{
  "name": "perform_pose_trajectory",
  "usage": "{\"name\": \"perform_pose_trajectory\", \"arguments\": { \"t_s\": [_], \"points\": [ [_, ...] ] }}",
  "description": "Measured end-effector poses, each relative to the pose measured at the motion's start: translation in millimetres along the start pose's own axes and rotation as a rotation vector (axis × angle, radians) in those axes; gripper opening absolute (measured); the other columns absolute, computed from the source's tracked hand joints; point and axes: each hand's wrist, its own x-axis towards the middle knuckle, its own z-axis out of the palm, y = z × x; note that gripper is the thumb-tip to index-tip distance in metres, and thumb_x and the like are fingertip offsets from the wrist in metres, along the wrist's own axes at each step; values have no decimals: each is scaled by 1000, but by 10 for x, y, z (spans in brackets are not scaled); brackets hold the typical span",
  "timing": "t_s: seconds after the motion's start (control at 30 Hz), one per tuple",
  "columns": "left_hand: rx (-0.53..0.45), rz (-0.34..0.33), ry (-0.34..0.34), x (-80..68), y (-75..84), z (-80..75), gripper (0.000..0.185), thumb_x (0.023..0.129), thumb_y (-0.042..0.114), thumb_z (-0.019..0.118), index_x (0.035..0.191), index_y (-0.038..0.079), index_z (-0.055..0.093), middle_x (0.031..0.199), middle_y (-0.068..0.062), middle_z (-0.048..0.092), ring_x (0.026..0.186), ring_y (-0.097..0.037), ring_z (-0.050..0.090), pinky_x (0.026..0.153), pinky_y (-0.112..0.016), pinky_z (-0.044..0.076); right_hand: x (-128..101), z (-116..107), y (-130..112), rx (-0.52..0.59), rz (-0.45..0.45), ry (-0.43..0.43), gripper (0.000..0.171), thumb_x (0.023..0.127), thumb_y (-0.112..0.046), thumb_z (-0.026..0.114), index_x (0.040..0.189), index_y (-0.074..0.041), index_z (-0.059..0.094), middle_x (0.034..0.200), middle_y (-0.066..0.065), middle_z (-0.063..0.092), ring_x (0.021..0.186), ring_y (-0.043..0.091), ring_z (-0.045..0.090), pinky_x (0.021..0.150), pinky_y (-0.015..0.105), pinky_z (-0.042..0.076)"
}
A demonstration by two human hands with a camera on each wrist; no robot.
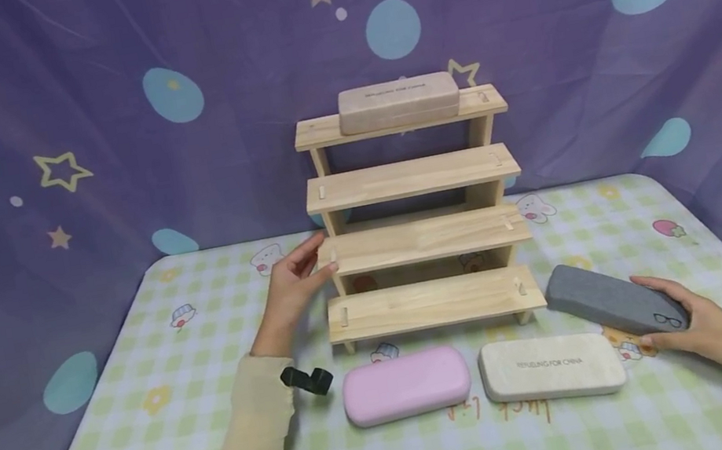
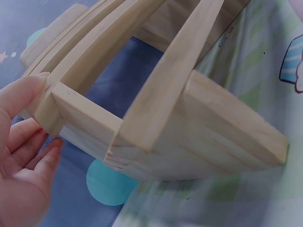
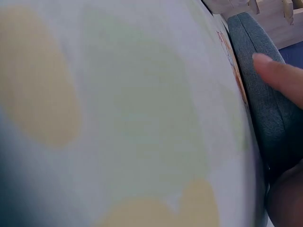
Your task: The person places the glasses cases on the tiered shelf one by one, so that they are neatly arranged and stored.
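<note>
A four-step wooden display stand (image 1: 422,240) stands at the back of the table. My left hand (image 1: 299,283) grips the left end of its second step from the bottom, thumb at the front edge and fingers behind. The left wrist view shows the thumb (image 2: 23,94) against the plank's end. On the right, my right hand (image 1: 696,320) holds a grey glasses case (image 1: 613,298) by its near end, thumb on one side and fingers on the other. This case lies slanted, its far end close to the stand's bottom right corner.
A beige glasses case (image 1: 398,104) sits on the top step. In front of the stand lie a pink glasses case (image 1: 406,386) and a cream glasses case (image 1: 551,368), side by side. A checked tablecloth (image 1: 171,416) covers the table, with a purple curtain (image 1: 243,117) behind.
</note>
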Motion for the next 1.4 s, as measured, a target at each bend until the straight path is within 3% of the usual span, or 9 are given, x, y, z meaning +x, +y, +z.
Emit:
{"name": "perform_pose_trajectory", "arguments": {
  "t_s": [0.2,0.37,0.57,0.83,0.9,1.07,1.2,1.3,1.4],
  "points": [
    [5,-3,5,1,-6,6,55,83,-4,68,133,-8,47,140,-19,46,132,-23,40,112,-28,32,30,-7,-16,-60,17,46,85,81,-28,75,150,-22,26,146,31,28,123,53,30,92,50,31],
    [4,-4,4,-1,-4,13,55,83,-4,68,134,-7,47,140,-19,46,132,-23,41,111,-28,32,21,-10,-19,-124,9,97,81,79,-31,77,148,-22,34,142,31,35,120,50,36,80,16,30],
    [3,-9,1,-11,-15,14,55,83,-3,68,134,-7,47,141,-18,46,132,-23,40,111,-28,32,32,-21,-42,-136,8,111,78,79,-33,76,146,-22,38,141,29,39,119,47,38,75,7,26],
    [-10,-3,0,-12,-25,8,55,83,-3,67,134,-8,46,141,-20,45,133,-25,40,111,-30,32,27,-128,-150,-165,17,109,75,80,-34,76,145,-28,39,135,-17,36,118,37,41,72,15,32],
    [-2,-4,0,-11,-21,8,56,83,-3,68,134,-8,46,141,-19,45,132,-25,40,111,-30,32,31,-175,-202,-155,24,109,77,80,-34,75,146,-29,36,137,-19,33,120,41,39,72,17,34],
    [17,-7,0,-6,-14,5,57,83,-1,69,135,-7,46,141,-18,45,132,-25,41,111,-30,33,58,-286,-368,-130,40,120,80,81,-34,74,148,-30,31,152,14,27,119,46,38,69,16,37],
    [14,-12,0,-4,-9,0,57,83,-2,68,135,-7,46,141,-18,44,132,-25,40,111,-30,33,100,-366,-499,-112,12,164,79,80,-30,76,147,-30,34,145,30,31,106,5,45,63,7,35],
    [13,-14,0,0,-2,2,56,83,-2,68,135,-7,46,141,-19,44,132,-25,41,111,-30,33,131,-395,-597,-58,-41,204,77,80,-23,76,146,-28,37,151,8,31,104,-13,36,68,4,35],
    [14,-16,1,7,-3,-2,57,84,-2,68,135,-7,45,142,-18,44,132,-25,41,111,-29,33,192,-396,-737,1,-99,240,73,79,-15,77,143,-24,43,139,-18,39,108,-9,42,71,3,36]
  ]
}}
